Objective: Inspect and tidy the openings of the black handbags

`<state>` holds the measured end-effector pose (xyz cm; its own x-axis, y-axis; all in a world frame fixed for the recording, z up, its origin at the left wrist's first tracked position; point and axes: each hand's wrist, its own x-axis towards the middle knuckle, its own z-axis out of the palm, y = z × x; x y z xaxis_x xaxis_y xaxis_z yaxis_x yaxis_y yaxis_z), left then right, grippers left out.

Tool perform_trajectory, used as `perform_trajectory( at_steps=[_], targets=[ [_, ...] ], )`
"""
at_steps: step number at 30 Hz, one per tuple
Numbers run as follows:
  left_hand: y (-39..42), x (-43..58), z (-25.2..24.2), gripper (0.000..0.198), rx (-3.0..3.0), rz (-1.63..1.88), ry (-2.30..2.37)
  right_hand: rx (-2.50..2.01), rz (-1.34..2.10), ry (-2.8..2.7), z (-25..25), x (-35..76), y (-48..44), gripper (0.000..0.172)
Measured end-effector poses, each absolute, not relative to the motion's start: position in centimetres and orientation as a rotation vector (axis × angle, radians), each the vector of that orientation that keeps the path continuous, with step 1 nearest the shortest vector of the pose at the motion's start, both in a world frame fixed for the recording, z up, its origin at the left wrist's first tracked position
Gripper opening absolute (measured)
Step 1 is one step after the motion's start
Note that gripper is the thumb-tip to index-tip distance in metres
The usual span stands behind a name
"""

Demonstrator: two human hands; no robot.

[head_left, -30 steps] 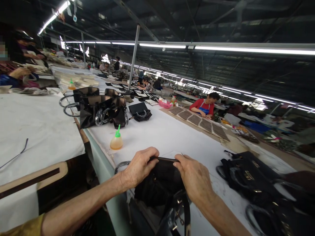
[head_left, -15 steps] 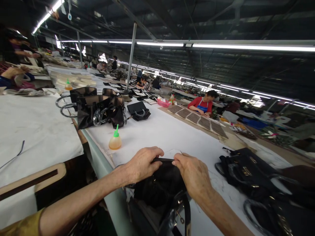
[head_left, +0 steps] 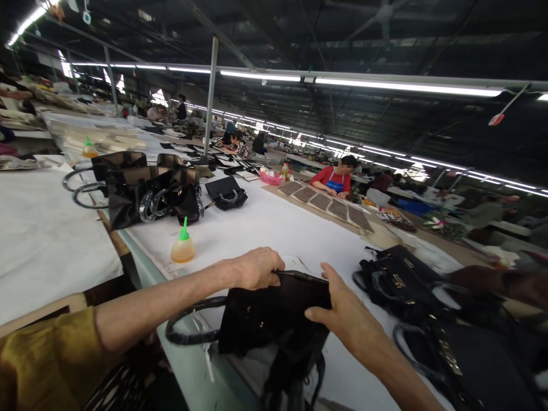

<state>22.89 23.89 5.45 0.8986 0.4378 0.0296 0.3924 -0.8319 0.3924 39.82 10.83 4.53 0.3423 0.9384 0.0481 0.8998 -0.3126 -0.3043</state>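
So the black bag (head_left: 274,305) is bottom middle, right at the near edge of the white-topped table (head_left: 240,228), between the person's two hands. Left hand (head_left: 259,269) has a proper grasp on the top rim (head_left: 305,277), fingers curled over it. Right hand (head_left: 340,302) is way looser, thumb and fingers spread apart at the other end of the rim, so no pinch there. Can't really tell how much it's touching

As for how far along it is, I'd say the bag looks mostly put together: body formed, looped handle (head_left: 190,339) sticking out to the left, small gold bits (head_left: 249,309) on the dark panel. Lower part is too dark to say what's left, if anything. Flattish black bags (head_left: 396,279) with gold fittings lie off to the right, and a bunch of bags (head_left: 137,194) sits up on the left, some with mouths open. No clue which lot is further along. The squeeze bottle (head_left: 182,250) with the green nozzle is upright near the left forearm, neither hand on it
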Motion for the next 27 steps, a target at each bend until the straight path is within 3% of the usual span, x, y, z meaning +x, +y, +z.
perform_trajectory(
  at_steps=[6,10,15,20,27],
  targets=[
    [23.9,20.6,5.0,0.011,2.376,0.16,0.629,-2.178,0.64,-1.773,4.8,43.8,10.4,0.029],
    [23.9,20.2,4.2,0.012,2.296,0.183,0.652,-2.093,0.694,-1.801,4.5,44.1,10.9,0.024],
    [23.9,20.9,4.3,0.011,2.394,0.223,0.825,-2.18,0.496,-1.79,4.4,43.1,11.1,0.021],
    [24.1,22.8,4.0,0.034,2.476,0.363,0.799,-2.207,0.44,-1.81,4.4,42.8,11.1,0.019],
    [24.9,24.1,4.1,0.025,2.419,0.372,0.846,-2.143,0.543,-1.804,4.2,44.0,11.1,0.018]
  ],
)
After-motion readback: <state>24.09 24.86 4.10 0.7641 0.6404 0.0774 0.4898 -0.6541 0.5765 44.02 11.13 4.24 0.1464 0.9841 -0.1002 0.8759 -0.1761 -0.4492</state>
